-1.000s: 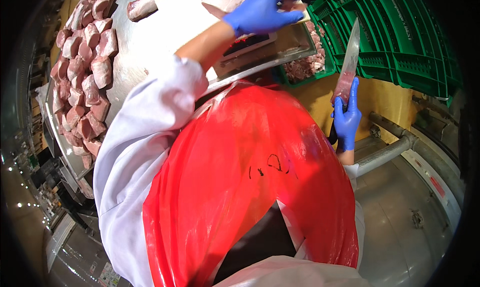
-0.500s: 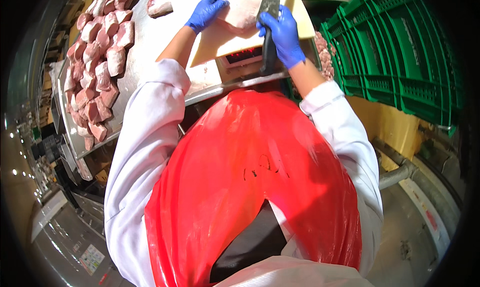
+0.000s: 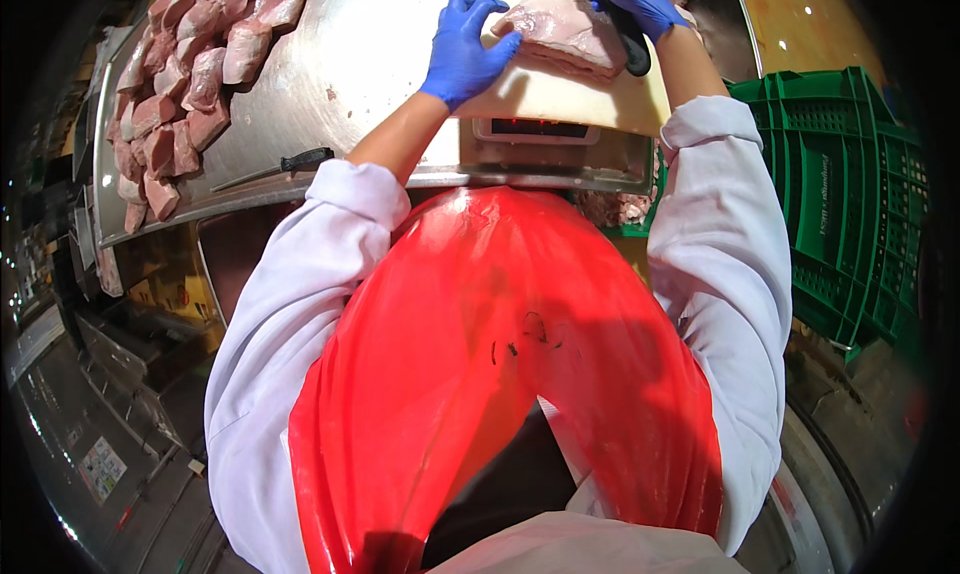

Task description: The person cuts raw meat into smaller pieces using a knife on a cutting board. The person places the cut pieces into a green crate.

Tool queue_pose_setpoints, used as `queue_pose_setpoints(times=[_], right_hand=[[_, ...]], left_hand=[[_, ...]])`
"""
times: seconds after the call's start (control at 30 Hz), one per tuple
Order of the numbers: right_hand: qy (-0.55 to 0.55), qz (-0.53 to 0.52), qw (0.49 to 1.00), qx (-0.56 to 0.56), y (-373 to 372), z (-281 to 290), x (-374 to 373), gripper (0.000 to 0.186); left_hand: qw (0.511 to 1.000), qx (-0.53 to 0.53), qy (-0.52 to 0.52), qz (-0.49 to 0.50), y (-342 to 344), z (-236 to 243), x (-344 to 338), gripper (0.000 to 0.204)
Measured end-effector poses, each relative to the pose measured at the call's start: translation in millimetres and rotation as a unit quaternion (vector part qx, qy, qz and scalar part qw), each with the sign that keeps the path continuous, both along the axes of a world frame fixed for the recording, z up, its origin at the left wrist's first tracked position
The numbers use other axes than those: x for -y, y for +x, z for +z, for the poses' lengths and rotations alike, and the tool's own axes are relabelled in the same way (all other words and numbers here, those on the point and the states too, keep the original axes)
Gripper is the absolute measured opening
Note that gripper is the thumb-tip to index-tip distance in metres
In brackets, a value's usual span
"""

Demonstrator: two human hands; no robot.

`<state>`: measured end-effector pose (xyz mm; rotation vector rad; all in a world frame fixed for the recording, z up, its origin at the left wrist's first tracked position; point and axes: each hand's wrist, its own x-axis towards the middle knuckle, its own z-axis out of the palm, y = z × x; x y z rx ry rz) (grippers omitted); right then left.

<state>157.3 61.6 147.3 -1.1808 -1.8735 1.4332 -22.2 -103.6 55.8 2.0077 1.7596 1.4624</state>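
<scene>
Meat slab [image 3: 565,34] is noted on the right part of the cutting board [image 3: 500,96], pale face up, its pinker cut edge toward the worker. Half a second ago the knife's blade stood in plain sight over the slab's right side. Now the right hand [image 3: 635,2] is farther out, at the board's far right, and only the black handle of the knife [image 3: 632,49] shows; the blade is out of sight. More of the slab's upper surface is exposed to my view as a result. I judge that work on the slab is in hand, with the worker set on both sides of it; whether a cut has been made cannot be established.

Right fingers are closed around the knife handle, just beside the slab's right end. The left hand [image 3: 465,59] is over the board's left side, thumb and forefinger parted and empty, with the slab's left corner between their tips. Firm contact there cannot be confirmed.

Well left of the board, a pile of meat pieces [image 3: 205,74] is recorded; between pile and board, toward the worker, lies a second knife [image 3: 305,160].
</scene>
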Motion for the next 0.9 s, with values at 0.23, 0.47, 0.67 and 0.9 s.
queue_pose_setpoints(times=[0.23, 0.47, 0.67, 0.9], right_hand=[[0.123, 0.067, 0.951, 0.277, -34, 8, 29, 0.021], [0.232, 0.081, 0.876, 0.416, -48, 49, 102, 0.026], [0.065, 0.077, 0.915, 0.391, -28, 32, 146, 0.052], [0.182, 0.12, 0.854, 0.472, 17, 29, 218, 0.078]], left_hand=[[0.995, 0.074, -0.048, -0.053, -6, -14, -4, 0.012], [0.99, 0.116, -0.018, -0.073, -12, -20, -1, 0.01], [0.988, 0.139, -0.042, -0.045, -14, -28, -1, 0.008], [0.99, 0.106, -0.077, -0.047, -25, -27, 5, 0.008]])
